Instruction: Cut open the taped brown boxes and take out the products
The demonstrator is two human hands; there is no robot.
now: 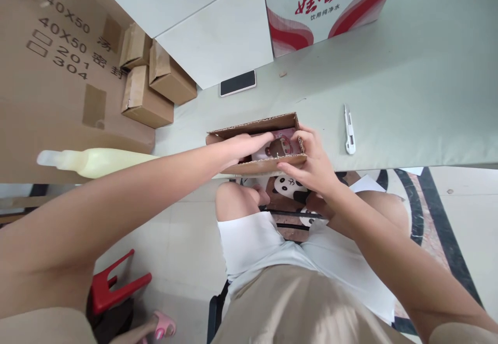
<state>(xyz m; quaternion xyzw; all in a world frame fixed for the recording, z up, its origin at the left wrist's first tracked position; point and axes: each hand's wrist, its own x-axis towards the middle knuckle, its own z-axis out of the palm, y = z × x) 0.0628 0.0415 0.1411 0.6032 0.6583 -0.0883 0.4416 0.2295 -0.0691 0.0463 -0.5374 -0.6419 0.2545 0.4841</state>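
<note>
An open cardboard box (262, 166) stands at the front edge of the table. Inside it lies a pink package (286, 140) printed with a cartoon figure. My left hand (249, 146) reaches into the box from the left, its visible fingers stretched out over the package; part of that hand is hidden by the box wall. At the right end, my right hand (313, 160) grips the box, with the thumb along the front wall and the fingers curled over the end edge.
A white utility knife (349, 131) lies to the right and a phone (238, 83) behind the box. Small cartons (148, 95), white boxes (218, 38) and a red-and-white carton (327, 12) line the back. A pale yellow bottle (112, 162) lies beneath my left forearm.
</note>
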